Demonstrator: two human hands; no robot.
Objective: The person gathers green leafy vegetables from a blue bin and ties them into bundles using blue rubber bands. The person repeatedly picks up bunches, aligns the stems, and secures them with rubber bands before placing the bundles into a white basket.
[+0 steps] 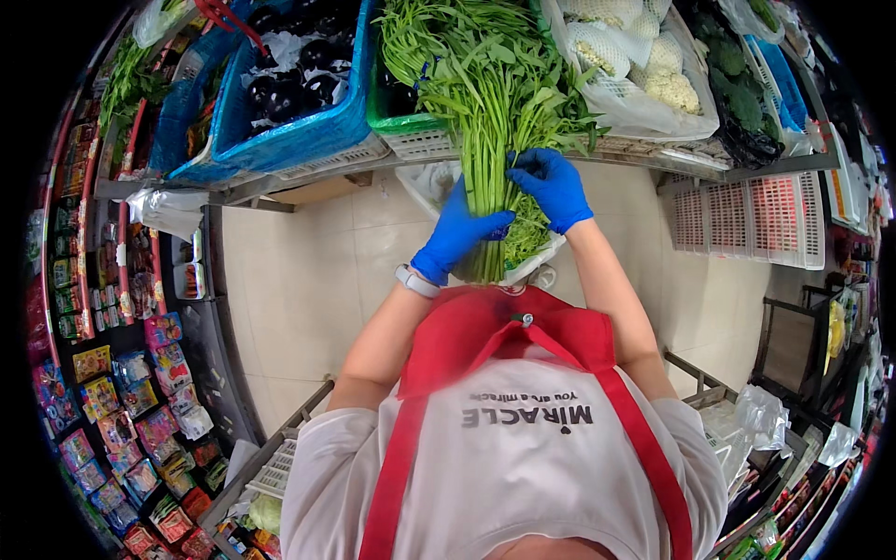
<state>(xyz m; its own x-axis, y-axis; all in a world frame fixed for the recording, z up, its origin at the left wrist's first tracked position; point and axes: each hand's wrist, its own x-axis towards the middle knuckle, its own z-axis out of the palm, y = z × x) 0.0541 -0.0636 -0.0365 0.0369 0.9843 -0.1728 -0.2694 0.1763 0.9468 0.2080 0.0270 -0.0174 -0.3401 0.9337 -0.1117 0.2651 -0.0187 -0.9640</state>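
A bundle of long-stemmed leafy greens (490, 168) is held upright in front of the red apron, its leaves towards the shelf and cut stems towards me. My left hand (462, 231), in a blue glove, wraps round the lower stems beside a dark blue band (498, 233). My right hand (549, 185), also gloved in blue, has its fingers bent at the right edge of the stems; whether it pinches one is unclear. More greens (406, 42) tied with blue lie behind, over a green-rimmed crate (406, 124).
Blue crate (294, 143) of dark eggplants stands left of the greens, a lined crate of netted cauliflower (672, 91) right, broccoli (731, 63) farther right. Below the bundle sits a white container with feathery greens (528, 241). White baskets (749, 217) stand lower right; packaged snacks (105, 399) line the left.
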